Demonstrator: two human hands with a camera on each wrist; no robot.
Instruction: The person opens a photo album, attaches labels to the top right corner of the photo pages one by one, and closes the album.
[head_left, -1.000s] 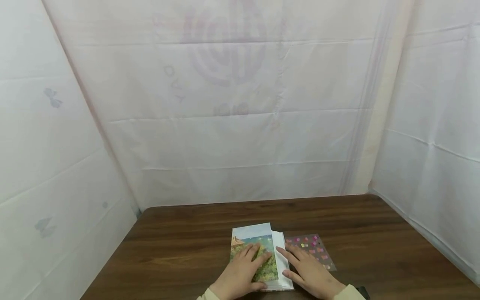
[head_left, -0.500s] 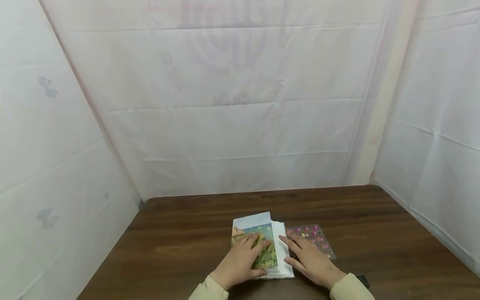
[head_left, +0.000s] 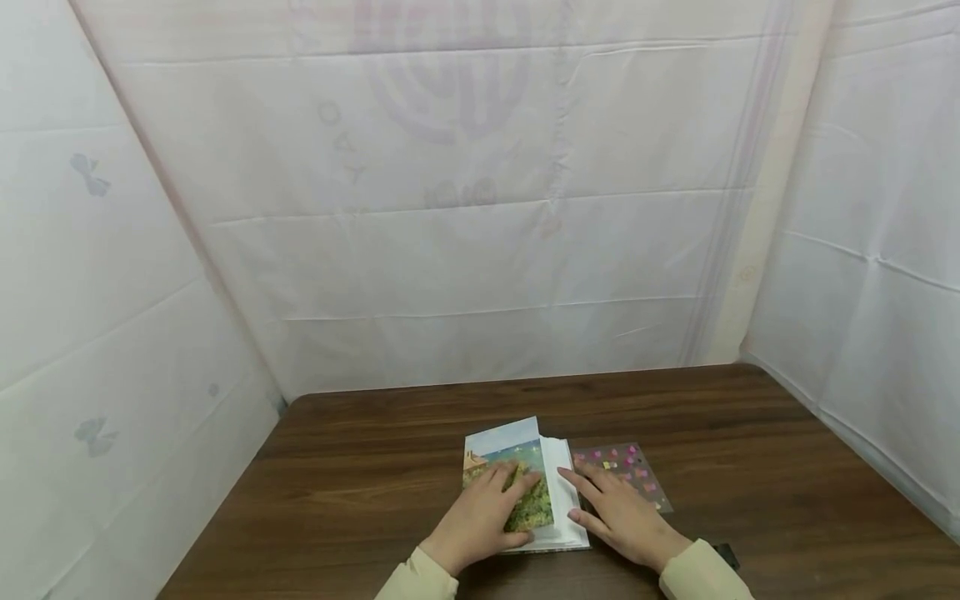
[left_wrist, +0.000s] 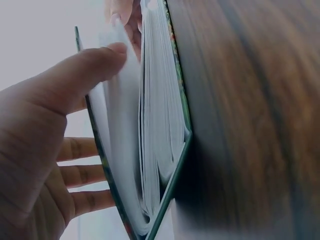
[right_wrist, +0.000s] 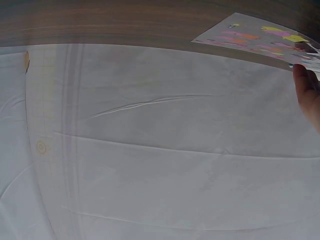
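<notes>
A hardcover notebook [head_left: 558,467] with white pages lies on the table in the head view, its painted front cover [head_left: 517,437] partly raised. My left hand [head_left: 480,508] holds this cover near its lower part. In the left wrist view, the left thumb [left_wrist: 100,62] is on the inner side by a white page, and the other fingers [left_wrist: 85,175] lie against the outside. My right hand [head_left: 618,517] rests at the notebook's right edge, fingers spread and loosely bent. Only part of it shows in the right wrist view. A clear sticker sheet [head_left: 626,457] lies partly under or behind it.
The dark wooden table [head_left: 360,483] is bordered by white cloth [head_left: 450,267] at the back and both sides. A small black object [head_left: 726,556] shows beside the right sleeve. Pink, yellow and orange stickers dot the clear sheet.
The head view has tilted down, so the table and hands sit higher in it. The cover's free edge has shifted slightly left, showing a little more white page. Both hands keep nearly the same pose.
</notes>
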